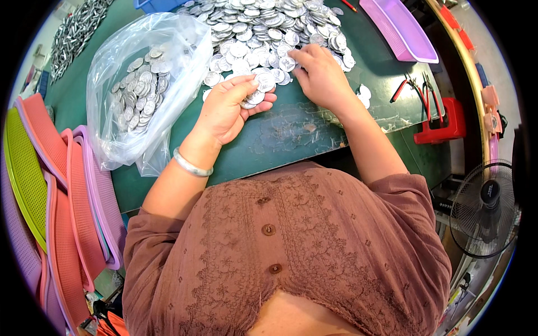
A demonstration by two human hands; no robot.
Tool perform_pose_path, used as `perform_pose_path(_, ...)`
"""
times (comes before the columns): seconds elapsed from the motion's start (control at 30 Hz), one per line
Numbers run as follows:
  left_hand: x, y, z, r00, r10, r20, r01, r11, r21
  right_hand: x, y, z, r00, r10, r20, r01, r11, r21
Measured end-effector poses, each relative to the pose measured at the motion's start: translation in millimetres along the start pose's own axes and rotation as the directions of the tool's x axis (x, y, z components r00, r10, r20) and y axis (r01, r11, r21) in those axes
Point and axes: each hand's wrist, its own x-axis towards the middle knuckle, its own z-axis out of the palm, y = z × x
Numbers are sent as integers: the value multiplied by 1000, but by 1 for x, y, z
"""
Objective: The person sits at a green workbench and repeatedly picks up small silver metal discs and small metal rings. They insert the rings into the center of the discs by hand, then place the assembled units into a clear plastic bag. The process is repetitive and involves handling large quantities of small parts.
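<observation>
A heap of round silver metal discs with embossed faces (269, 28) covers the far middle of the green table. My left hand (230, 106), a pale bangle on its wrist, is closed around several of these discs (264, 83), thumb on top and fingers beneath. At the heap's near right edge, my right hand (325, 78) has its thumb and bent index finger at a disc (287, 63); its other fingers are partly hidden. Left of my left hand lies a clear plastic bag (188, 67), its mouth spread wide, with many similar discs (143, 92) inside.
Stacked pink, green and purple perforated baskets (67, 196) stand at the left. A purple tray (400, 31), red-handled pliers (431, 98) and a red holder (443, 126) are at the right, with a fan (487, 196) beyond. Small metal parts (78, 33) lie far left.
</observation>
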Motion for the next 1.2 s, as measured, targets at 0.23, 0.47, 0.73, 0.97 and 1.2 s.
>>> perform_pose_path(0.23,1,2,-2,1000,-11,24,12,999,-45,-7,-2,-4,995,-58,76,58,998,4)
perform_pose_path(0.47,2,2,-3,1000,-17,13,18,998,-58,-12,-5,-13,985,-33,171,12,992,124)
perform_pose_path(0.73,1,3,-4,1000,-18,-14,18,1000,18,-13,-7,-8,993,32,115,-45,993,111)
perform_pose_path(0.97,0,2,-3,999,-36,-19,37,997,73,-11,-6,-6,983,162,92,-181,947,265)
perform_pose_path(1.2,-1,0,1,1000,-9,15,7,989,145,-9,-18,-15,778,376,503,-624,370,688)
